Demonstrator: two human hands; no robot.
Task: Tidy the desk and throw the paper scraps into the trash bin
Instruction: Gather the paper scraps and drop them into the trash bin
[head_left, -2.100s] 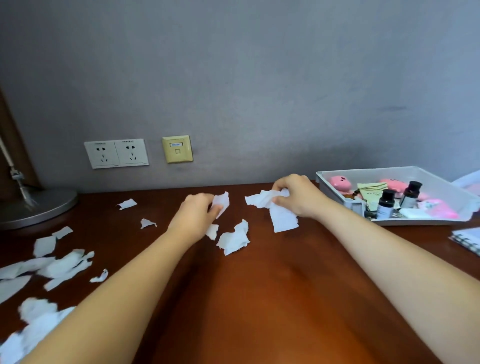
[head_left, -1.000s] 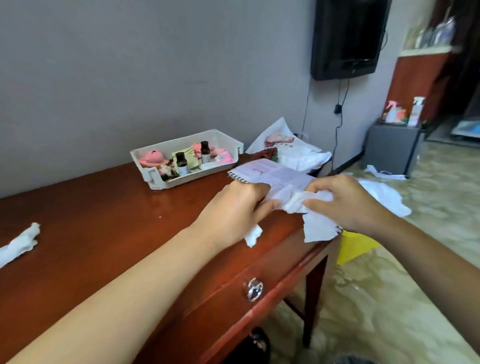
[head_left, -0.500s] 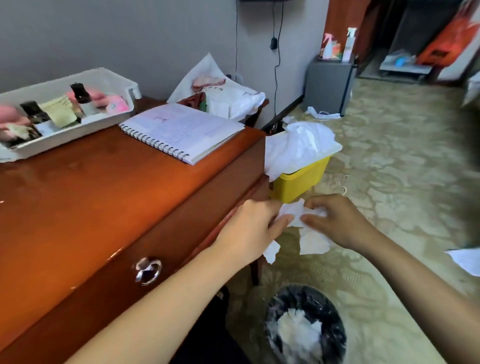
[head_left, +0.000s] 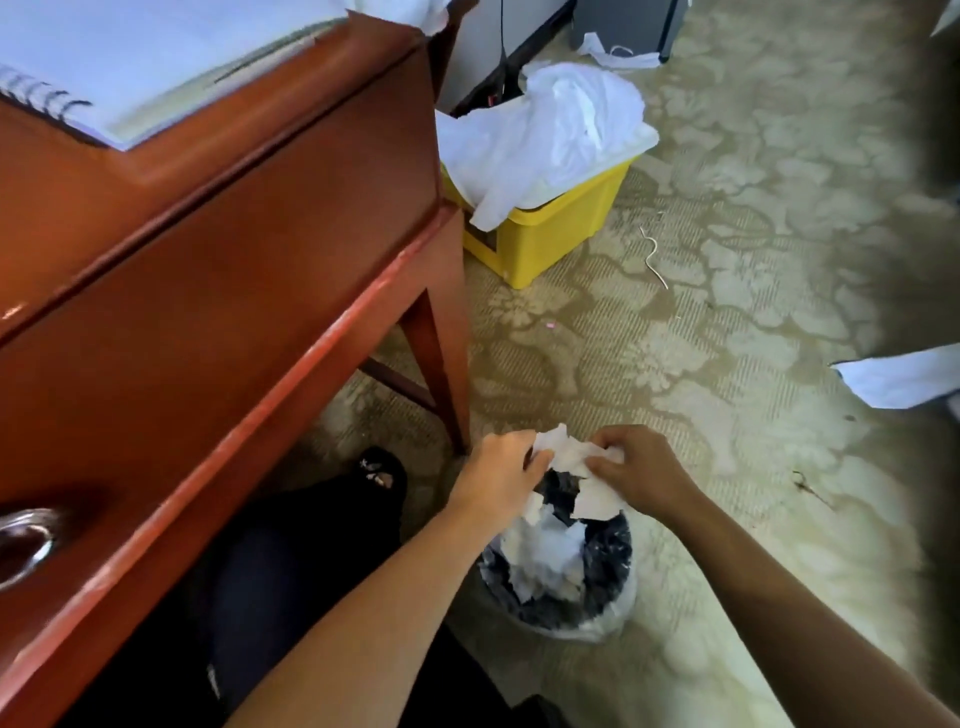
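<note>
Both hands hold a bunch of white paper scraps (head_left: 566, 457) just above a small round trash bin (head_left: 608, 618) on the carpet. My left hand (head_left: 501, 475) pinches the bunch from the left, my right hand (head_left: 636, 467) from the right. Loose ends of the scraps hang down over the bin's mouth. The bin has a dark liner and white paper lies inside it (head_left: 545, 556). The red-brown wooden desk (head_left: 218, 249) stands to the left, with its leg close to my left hand.
A spiral notebook (head_left: 135, 62) lies on the desk corner. A yellow box (head_left: 550, 228) draped with white plastic stands past the desk leg. A sheet of paper (head_left: 904, 382) lies at the right edge. My dark-clothed legs are under the desk, where a metal drawer knob (head_left: 23, 545) shows.
The view swung from the desk top down to the floor. Both hands carried the scraps off the desk edge and lowered them until they are right over the bin.
</note>
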